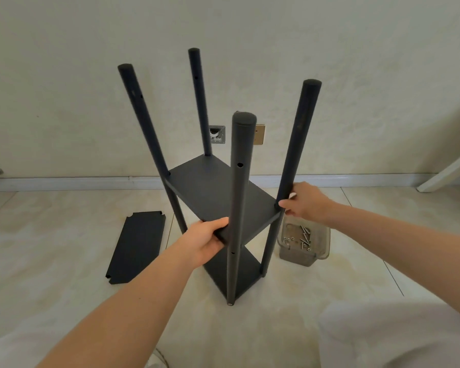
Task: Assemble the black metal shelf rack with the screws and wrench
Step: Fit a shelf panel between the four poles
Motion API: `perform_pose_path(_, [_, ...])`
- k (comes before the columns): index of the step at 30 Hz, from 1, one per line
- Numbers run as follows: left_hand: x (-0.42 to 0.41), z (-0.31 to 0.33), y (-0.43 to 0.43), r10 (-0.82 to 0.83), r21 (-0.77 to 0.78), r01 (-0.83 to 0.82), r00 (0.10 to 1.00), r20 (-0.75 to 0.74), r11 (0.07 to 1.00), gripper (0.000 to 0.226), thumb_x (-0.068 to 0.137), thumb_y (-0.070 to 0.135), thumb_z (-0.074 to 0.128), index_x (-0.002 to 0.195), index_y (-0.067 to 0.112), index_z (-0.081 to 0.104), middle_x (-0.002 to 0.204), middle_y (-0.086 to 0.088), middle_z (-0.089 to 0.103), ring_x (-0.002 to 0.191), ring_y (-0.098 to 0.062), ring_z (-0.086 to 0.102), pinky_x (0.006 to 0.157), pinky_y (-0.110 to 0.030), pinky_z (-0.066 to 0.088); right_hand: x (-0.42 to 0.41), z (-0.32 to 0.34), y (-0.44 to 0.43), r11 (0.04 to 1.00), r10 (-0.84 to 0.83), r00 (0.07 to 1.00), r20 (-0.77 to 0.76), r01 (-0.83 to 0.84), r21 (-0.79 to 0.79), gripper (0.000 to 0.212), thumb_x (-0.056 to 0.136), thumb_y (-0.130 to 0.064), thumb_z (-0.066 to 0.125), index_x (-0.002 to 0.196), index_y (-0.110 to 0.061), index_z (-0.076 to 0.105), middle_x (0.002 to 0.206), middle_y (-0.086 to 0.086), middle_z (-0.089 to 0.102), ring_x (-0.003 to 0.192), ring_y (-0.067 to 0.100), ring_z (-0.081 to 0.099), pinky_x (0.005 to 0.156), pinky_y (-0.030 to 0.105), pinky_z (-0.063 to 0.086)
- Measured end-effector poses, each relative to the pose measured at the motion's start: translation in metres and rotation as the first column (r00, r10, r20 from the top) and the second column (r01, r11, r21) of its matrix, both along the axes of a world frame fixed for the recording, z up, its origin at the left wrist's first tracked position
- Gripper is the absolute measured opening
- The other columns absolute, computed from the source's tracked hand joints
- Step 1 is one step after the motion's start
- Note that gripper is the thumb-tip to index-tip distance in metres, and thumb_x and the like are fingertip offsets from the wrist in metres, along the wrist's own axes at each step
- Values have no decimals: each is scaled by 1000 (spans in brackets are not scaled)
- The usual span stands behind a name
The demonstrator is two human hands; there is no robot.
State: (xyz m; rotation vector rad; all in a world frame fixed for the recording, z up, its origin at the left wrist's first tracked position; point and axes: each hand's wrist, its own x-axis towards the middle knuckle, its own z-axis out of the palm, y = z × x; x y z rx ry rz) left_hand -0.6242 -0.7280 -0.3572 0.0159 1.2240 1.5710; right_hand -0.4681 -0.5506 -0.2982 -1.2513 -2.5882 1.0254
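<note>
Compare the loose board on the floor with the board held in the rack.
Pose: loose board flat on floor; held board raised between four poles.
Contact: loose board untouched; held board gripped by left hand, right hand gripping the right pole at its corner.
Both black rectangles.

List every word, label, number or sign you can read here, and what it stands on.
No text is readable.
wall plate: a small marking at its lower edge, too blurred to read.
gold plate: no print visible.
No print shows on the rack, loose shelf or tub.
</note>
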Motion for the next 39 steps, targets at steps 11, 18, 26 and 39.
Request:
perform_pose_path(11, [8,-8,0,103,66,-102,995,-17,993,27,95,2,59,121,10,59,104,-7,77,96,-27,74,66,-36,62,-22,10,-24,860,-72,983,170,148,-488,27,100,-19,56,99,8,59,77,20,73,69,29,74,64,35,61])
perform_pose_path(18, [11,-9,-2,100,105,-95,994,-46,990,27,98,3,56,124,10,57,114,-11,74,102,-30,73,78,-40,63,-30,-13,-64,627,-168,981,93,179,-758,15,98,-14,59,93,0,60,108,28,69,95,36,72,92,45,57])
perform_pose_path(26, [10,-12,-1,96,69,-90,992,-80,994,32,99,7,56,131,9,55,117,-11,72,99,-28,74,69,-36,62,-31,-12,-62,656,-133,980,146,197,-728,18,97,-21,61,101,-4,65,100,18,75,90,29,74,87,42,58])
perform_pose_path(39, [13,-21,-2,121,37,-118,988,-95,992,27,96,11,63,122,14,59,104,-5,77,93,-26,75,67,-36,63,9,-51,-21,718,-15,972,235,174,-675,27,100,-35,55,107,-10,62,97,7,77,94,24,74,89,39,58])
